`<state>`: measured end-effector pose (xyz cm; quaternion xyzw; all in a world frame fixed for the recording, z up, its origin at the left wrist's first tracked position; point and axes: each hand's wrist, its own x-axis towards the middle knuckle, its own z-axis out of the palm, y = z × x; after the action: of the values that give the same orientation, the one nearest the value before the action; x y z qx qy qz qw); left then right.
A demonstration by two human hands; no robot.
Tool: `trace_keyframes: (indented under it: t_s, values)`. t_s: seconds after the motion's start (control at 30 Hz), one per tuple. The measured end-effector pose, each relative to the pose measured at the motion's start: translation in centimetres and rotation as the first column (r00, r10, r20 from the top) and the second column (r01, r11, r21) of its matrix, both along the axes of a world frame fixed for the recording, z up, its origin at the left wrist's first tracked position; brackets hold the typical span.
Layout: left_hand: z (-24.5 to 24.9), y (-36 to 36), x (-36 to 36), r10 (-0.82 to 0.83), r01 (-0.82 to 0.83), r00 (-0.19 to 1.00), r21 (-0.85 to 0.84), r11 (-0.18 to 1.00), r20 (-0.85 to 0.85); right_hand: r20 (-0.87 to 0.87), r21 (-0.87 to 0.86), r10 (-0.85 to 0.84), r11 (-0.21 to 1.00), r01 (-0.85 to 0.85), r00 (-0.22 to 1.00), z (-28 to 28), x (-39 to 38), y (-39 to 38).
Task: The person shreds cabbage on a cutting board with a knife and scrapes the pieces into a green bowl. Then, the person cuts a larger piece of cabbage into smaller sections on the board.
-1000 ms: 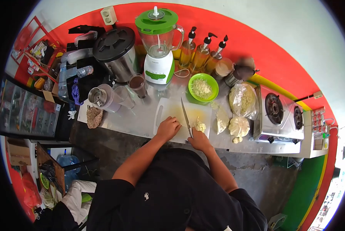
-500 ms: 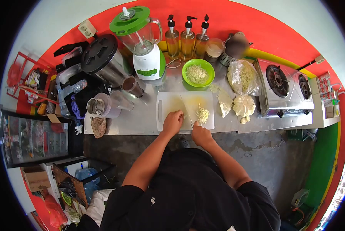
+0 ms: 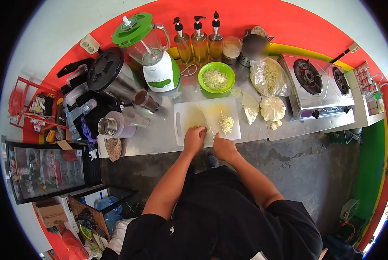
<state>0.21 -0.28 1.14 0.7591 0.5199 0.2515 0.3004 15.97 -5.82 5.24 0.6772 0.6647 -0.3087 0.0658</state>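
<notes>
A white cutting board (image 3: 181,135) lies at the front of the steel counter. My right hand (image 3: 224,147) is closed around the handle of a knife (image 3: 206,120), whose blade points away across the board. Left of the blade, my left hand (image 3: 195,138) rests on the board with fingers curled together; what they hold is mostly hidden. A small heap of pale yellow chopped vegetable (image 3: 225,124) sits right of the blade, with a few bits near the knife. Behind the board stands a green bowl (image 3: 231,81) containing similar pale pieces.
A blender (image 3: 160,76), pump bottles (image 3: 199,47) and a large steel container (image 3: 120,82) line the back. To the right are a plastic bag of pale shreds (image 3: 271,76), a pale ribbed bundle (image 3: 272,108), small cloves (image 3: 275,125) and a gas stove (image 3: 319,106). A steel cup (image 3: 107,126) stands left.
The camera view has shifted and tilted slightly, so the counter appears turned. Both hands keep their places at the board, the right still on the knife.
</notes>
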Motion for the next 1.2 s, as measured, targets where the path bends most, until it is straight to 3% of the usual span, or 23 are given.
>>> trace_keyframes:
  t_s: [0.3,0.43,1.2]
  values:
    - [-0.1,-0.3,-0.4,0.010,-0.009,1.000,-0.019,1.000,0.026,-0.014,-0.124,-0.018,0.992,0.016,1.000,0.6,-0.8,-0.7]
    - [0.1,0.6,-0.6,-0.051,0.049,0.999,-0.136,0.990,-0.012,0.011,-0.113,-0.012,0.994,0.013,1.000,0.6,-1.2,-1.1]
    - [-0.7,0.4,-0.9,-0.024,0.031,0.995,-0.075,0.997,0.100,-0.071,-0.022,-0.109,0.994,0.108,0.991,-1.4,-1.9,-1.4]
